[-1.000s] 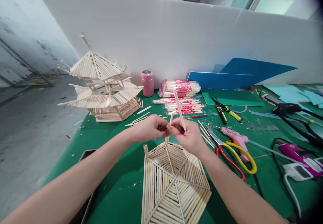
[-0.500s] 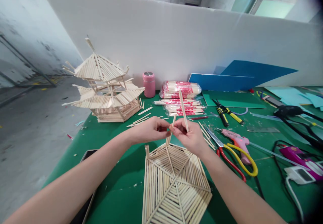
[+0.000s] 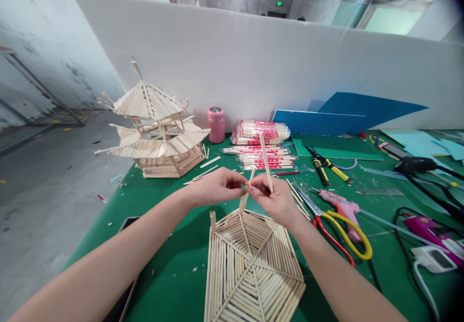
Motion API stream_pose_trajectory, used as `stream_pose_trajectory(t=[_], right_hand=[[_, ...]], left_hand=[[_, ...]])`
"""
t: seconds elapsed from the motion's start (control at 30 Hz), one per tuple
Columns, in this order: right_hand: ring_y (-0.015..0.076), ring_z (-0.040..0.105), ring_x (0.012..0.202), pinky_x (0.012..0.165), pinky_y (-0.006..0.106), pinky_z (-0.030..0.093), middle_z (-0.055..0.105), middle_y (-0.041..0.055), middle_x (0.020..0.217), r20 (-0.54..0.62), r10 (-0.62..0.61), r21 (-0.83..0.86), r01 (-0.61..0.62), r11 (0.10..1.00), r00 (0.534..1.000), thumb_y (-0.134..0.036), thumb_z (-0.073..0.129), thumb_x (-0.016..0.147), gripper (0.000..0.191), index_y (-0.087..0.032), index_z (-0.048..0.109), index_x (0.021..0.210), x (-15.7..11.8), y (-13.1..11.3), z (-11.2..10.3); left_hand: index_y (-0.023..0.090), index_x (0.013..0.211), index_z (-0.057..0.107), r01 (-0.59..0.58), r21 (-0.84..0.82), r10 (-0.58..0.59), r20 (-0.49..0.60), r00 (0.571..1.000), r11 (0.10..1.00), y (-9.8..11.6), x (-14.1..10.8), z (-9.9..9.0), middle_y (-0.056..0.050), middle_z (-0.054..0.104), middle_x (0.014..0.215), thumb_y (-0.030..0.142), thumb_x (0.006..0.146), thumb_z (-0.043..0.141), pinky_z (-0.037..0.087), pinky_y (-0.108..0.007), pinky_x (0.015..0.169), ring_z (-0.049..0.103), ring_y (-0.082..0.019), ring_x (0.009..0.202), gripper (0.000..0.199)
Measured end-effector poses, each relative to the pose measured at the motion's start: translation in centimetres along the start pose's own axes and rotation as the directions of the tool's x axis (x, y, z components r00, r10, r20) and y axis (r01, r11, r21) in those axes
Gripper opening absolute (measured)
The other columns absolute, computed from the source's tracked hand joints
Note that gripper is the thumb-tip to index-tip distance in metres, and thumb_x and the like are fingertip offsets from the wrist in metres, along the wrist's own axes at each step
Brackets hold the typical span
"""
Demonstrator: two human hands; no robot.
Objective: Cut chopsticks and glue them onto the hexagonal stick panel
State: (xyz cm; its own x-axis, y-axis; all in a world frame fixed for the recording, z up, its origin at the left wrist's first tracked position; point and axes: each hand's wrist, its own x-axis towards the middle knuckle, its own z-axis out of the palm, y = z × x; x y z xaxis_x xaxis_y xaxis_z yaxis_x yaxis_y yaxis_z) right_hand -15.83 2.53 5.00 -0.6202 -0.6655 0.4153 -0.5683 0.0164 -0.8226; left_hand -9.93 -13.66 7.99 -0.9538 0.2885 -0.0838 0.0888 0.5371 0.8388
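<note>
- In the near middle of the green surface (image 3: 174, 264) lies a hexagonal panel (image 3: 252, 273) built of wooden sticks, its near edge cut off from view.
- At the panel's far-left corner stands a short post (image 3: 212, 220); at the next corner to the right rises a taller post (image 3: 243, 203), tilted slightly right.
- The left hand (image 3: 232, 185) pinches the taller post with its fingertips, partly hidden where they meet the right hand.
- The right hand (image 3: 271, 196) grasps the same post between thumb and finger, and also holds a long stick (image 3: 266, 160) pointing up.
- Far left stands a stick-built pagoda model (image 3: 145, 100), with a pink flask (image 3: 216, 126) to its right.
- In the far middle lie plastic-wrapped chopsticks (image 3: 259, 129).
- On the right lie scissors (image 3: 319, 212), a pink glue gun (image 3: 342, 203) and, farther away, yellow-and-black pliers (image 3: 320, 168).
</note>
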Motion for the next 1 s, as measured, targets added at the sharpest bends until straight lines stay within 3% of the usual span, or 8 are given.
stream_pose_trajectory(t=[0.37, 0.57, 0.8, 1.0], right_hand=[[0.0097, 0.045, 0.054, 0.050, 0.024, 0.036, 0.052, -0.0025, 0.060, -0.012, -0.014, 0.015, 0.014, 1.000, 1.000, -0.024, 0.055, 0.074, 0.006, -0.021, 0.060, 0.072, 0.1, 0.1, 0.0], [0.0088, 0.043, 0.049, 0.043, 0.022, 0.035, 0.047, -0.0046, 0.059, -0.021, 0.096, 0.198, -0.090, 0.976, 0.995, -0.025, 0.055, 0.073, 0.026, -0.023, 0.051, 0.099, -0.6, 0.8, 0.3], [0.0083, 0.045, 0.048, 0.043, 0.021, 0.036, 0.049, -0.0032, 0.057, -0.024, 0.192, 0.270, -0.179, 0.946, 0.981, -0.028, 0.055, 0.072, 0.013, -0.018, 0.056, 0.081, -1.9, 2.2, 1.5], [0.0081, 0.042, 0.050, 0.046, 0.023, 0.035, 0.052, -0.0015, 0.064, -0.096, 0.175, 0.233, -0.149, 0.961, 0.980, -0.030, 0.058, 0.071, 0.013, -0.019, 0.058, 0.076, -2.2, 3.1, 2.1]], left_hand=[[0.012, 0.068, 0.059, 0.021, -0.065, -0.026, -0.084, 0.996, 0.998, 0.4, 0.4, 0.2, 0.003, 0.043, 0.057, 0.033, 0.071, 0.054, 0.028, -0.021, 0.047, 0.032, -0.007, 0.050, 0.022], [0.012, 0.069, 0.061, 0.017, -0.012, -0.018, -0.089, 0.996, 1.000, 0.5, 0.5, 0.0, 0.002, 0.049, 0.057, 0.030, 0.071, 0.053, 0.030, -0.021, 0.048, 0.036, -0.007, 0.051, 0.020], [0.012, 0.071, 0.064, 0.030, 0.052, -0.025, -0.090, 0.996, 0.998, 0.7, 0.5, -0.3, -0.001, 0.057, 0.062, 0.024, 0.070, 0.053, 0.034, -0.021, 0.051, 0.045, -0.009, 0.056, 0.017], [0.011, 0.072, 0.065, 0.060, 0.120, -0.049, -0.086, 0.995, 0.991, 1.5, 0.6, -0.4, -0.001, 0.058, 0.061, 0.023, 0.069, 0.053, 0.035, -0.022, 0.052, 0.047, -0.010, 0.057, 0.017]])
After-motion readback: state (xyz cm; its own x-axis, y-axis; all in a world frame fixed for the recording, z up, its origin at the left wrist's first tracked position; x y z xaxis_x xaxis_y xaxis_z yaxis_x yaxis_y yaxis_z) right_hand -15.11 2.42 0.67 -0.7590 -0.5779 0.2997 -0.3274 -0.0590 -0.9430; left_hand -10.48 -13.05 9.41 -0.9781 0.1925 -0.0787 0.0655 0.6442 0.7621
